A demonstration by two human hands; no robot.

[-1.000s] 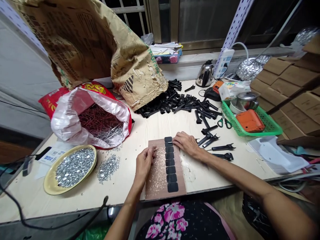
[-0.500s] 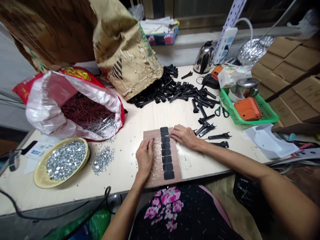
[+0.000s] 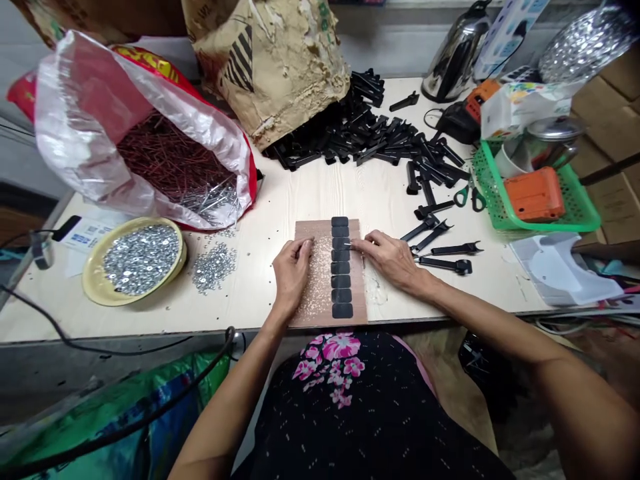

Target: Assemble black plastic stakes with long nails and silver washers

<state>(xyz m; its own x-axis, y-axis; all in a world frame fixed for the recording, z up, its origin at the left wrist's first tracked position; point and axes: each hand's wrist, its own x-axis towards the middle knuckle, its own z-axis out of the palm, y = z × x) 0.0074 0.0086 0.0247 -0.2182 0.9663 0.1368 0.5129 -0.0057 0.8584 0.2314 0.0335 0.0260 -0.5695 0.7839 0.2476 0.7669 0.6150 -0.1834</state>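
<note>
A column of black rounded tabs [image 3: 341, 281] lies along a brown board [image 3: 358, 293] at the table's front edge. My left hand [image 3: 291, 272] rests on the board's left side, thumb and forefinger pressed together; what they hold, if anything, is too small to make out. From the right, my right hand [image 3: 393, 259] reaches over the board with its fingertips closed at the upper tabs. A thin silvery piece [image 3: 347, 245] shows at those fingertips, over one black tab. Pale specks [image 3: 320, 280] cover the board between my left hand and the tabs.
A yellow bowl [image 3: 90, 283] of silvery washers stands at left, beside a loose washer pile [image 3: 215, 265]. Behind it, a red-and-white sack [image 3: 65, 127] holds thin pins. Black clip-like parts [image 3: 380, 140] spill from a paper bag [image 3: 280, 73]. Scissors [image 3: 470, 197] and a green basket [image 3: 580, 217] are at right.
The view has tilted downward. My right hand has slid slightly toward me along the black tabs, with the silvery piece now showing at its fingertips. My left hand stays on the board's left side.
</note>
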